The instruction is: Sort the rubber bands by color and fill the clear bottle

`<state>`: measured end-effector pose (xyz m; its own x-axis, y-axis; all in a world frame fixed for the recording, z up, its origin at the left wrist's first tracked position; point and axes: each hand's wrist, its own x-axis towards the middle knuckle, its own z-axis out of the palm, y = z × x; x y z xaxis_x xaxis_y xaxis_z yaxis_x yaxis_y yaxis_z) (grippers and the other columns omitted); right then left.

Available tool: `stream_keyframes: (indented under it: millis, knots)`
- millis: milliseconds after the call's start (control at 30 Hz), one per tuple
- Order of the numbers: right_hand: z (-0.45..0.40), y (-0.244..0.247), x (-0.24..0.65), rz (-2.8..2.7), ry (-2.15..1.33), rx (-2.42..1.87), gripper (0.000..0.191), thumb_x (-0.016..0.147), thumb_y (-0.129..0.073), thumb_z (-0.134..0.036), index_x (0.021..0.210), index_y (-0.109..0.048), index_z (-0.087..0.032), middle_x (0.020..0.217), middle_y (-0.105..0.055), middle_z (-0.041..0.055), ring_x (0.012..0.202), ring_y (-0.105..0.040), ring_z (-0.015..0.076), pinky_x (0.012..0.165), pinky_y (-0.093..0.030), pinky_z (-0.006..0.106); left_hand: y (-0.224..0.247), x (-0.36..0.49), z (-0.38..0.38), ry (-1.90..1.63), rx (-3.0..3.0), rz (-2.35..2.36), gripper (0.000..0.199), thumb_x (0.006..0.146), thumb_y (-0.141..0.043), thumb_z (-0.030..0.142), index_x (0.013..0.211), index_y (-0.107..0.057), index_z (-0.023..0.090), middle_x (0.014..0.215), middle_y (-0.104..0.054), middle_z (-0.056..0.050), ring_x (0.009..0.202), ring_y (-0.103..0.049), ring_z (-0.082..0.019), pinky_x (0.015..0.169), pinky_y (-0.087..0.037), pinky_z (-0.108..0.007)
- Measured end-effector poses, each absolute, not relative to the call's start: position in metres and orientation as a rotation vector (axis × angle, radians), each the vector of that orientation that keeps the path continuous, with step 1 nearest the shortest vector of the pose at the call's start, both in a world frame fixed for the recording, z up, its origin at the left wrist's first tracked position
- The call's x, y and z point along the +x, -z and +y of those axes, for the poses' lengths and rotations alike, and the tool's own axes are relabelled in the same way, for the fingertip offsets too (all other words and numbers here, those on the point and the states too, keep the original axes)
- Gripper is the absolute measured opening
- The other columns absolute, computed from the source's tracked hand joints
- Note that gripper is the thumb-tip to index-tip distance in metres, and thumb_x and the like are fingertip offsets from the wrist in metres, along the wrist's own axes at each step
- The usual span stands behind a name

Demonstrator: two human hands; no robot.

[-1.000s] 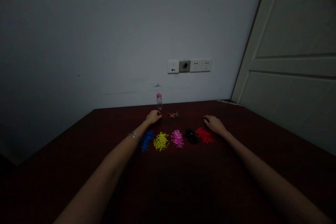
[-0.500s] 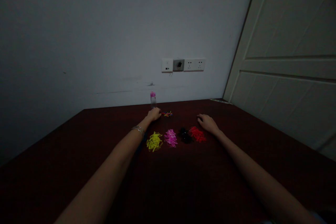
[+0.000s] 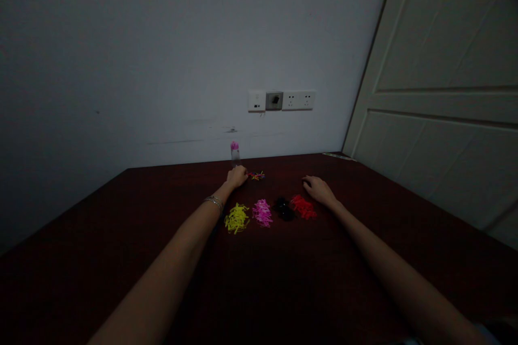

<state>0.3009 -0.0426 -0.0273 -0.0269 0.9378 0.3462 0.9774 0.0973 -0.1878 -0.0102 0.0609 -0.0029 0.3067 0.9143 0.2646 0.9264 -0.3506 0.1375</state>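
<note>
My left hand (image 3: 237,176) reaches far across the table, beside a small mixed-colour heap of thin bands (image 3: 256,176). Its fingers look closed and point down at the heap's left edge; what they hold, if anything, is too small to make out. My right hand (image 3: 318,189) rests on the tabletop with its fingers loosely bent and nothing in them. Nearest to it is a red pile of bands (image 3: 304,207). To the left of that lie a black pile (image 3: 284,208), a pink pile (image 3: 263,213) and a yellow pile (image 3: 237,218).
A clear bottle with a pink cap (image 3: 235,152) stands just behind my left hand. The dark red-brown table (image 3: 259,280) meets a pale wall (image 3: 162,64) carrying switches and sockets (image 3: 281,101). A white panelled door (image 3: 441,64) rises at the right.
The whole view has shifted very slightly. Both hands and the coloured piles stay in the same places on the table.
</note>
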Motion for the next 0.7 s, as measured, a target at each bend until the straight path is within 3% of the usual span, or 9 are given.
stream_keyframes:
  millis: [400,700]
  knots:
    - [-0.0419,0.028,0.3009,-2.001,0.153,-1.879,0.038,0.084,-0.038,-0.026,0.113,-0.059,-0.013,0.118,-0.058,0.0125,0.111,-0.052,0.0209,0.093,-0.038,0.03,-0.0044,-0.0087,0.0552,0.268,-2.541,-1.567,0.029,0.085,-0.039,0.026,0.09,-0.065,0.014,0.1,-0.061,-0.017,0.095,-0.058,-0.025,0.078,-0.043,-0.031]
    - [-0.0438,0.0256,0.3005,-1.99,0.136,-1.889,0.038,0.084,-0.038,-0.028,0.112,-0.06,-0.015,0.117,-0.059,0.0116,0.11,-0.052,0.0213,0.092,-0.039,0.03,0.0006,-0.0109,0.0538,0.333,-2.504,-1.585,0.026,0.084,-0.041,0.027,0.085,-0.065,0.016,0.097,-0.062,-0.013,0.092,-0.058,-0.023,0.075,-0.042,-0.029]
